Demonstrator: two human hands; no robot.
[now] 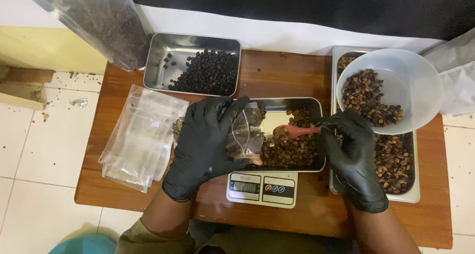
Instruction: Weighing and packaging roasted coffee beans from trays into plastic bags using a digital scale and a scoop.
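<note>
A person stands at a small brown wooden table (277, 76) and looks down at both hands, which wear black gloves. Nearest to the person, at the front edge of the table, sits a small white scale (262, 188) with a little screen and two round buttons. On top of the scale rests a shiny metal tray (316, 105) with brown coffee beans (289, 152) in it. The left hand (203, 145) is over the left end of this tray, and its grip is closed around a small clear bag (246, 132) that has a few beans inside. The right hand (352, 157) is at the right end of the tray, and its fingers are pinched on the handle of a red spoon (296, 131). The bowl of the spoon has beans in it and is just beside the mouth of the bag. To the left of the hands lies a pile of flat clear bags (141, 140) on the table. To the right is a long metal tray (403, 197) with more brown beans, and a round white bowl (415, 83) of beans sits on its far end. Farther back, at the far side of the table, is another metal tray (188, 48) with darker, almost black beans. At the far left corner a big clear sack (94, 21) of dark beans leans over the table. The floor around the table is pale tile (44, 150).
</note>
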